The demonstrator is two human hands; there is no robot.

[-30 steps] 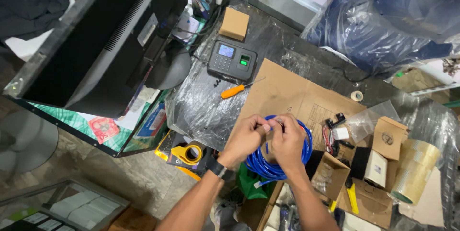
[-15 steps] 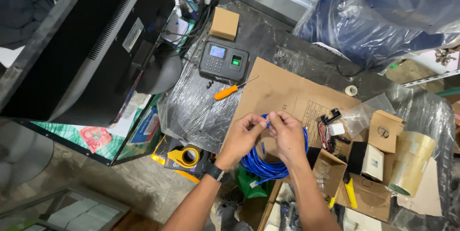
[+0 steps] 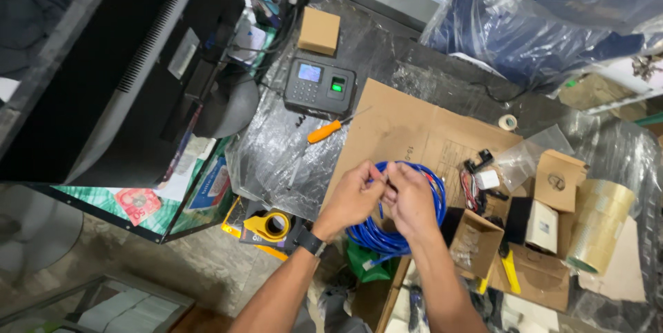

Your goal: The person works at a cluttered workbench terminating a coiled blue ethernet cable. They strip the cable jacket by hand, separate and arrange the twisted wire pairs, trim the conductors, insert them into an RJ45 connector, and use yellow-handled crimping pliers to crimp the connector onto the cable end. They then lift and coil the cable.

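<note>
Blue network cable [image 3: 407,233], wound into a loose coil, sits at the near edge of the worktop [image 3: 387,64], half on a flat sheet of brown cardboard [image 3: 407,126]. Both hands meet over the top of the coil. The left hand [image 3: 353,198], with a dark watch [image 3: 311,242] on its wrist, has its grip narrowed to a pinch on a strand of the cable; the right hand [image 3: 412,202] pinches the same strand just beside it, fingertips of the two hands touching or nearly so. What exactly sits between the fingertips is too small to tell; it may be the cable's end.

Beyond the cardboard, toward the far edge, a dark fingerprint terminal [image 3: 320,86] with a small lit screen and keypad lies on clear plastic sheeting, and an orange-handled screwdriver [image 3: 333,128] lies just in front of it. A small closed cardboard box [image 3: 319,31] stands farther back. To the right of the coil are several open small cartons [image 3: 558,180], a white box [image 3: 543,226], a roll of clear packing tape [image 3: 599,226] and a small roll of white tape [image 3: 507,122]. Off the left edge, lower down, a yellow tape dispenser [image 3: 268,226] rests below a large dark monitor [image 3: 124,64]. Blue plastic-wrapped bundles [image 3: 545,15] fill the far right corner.
</note>
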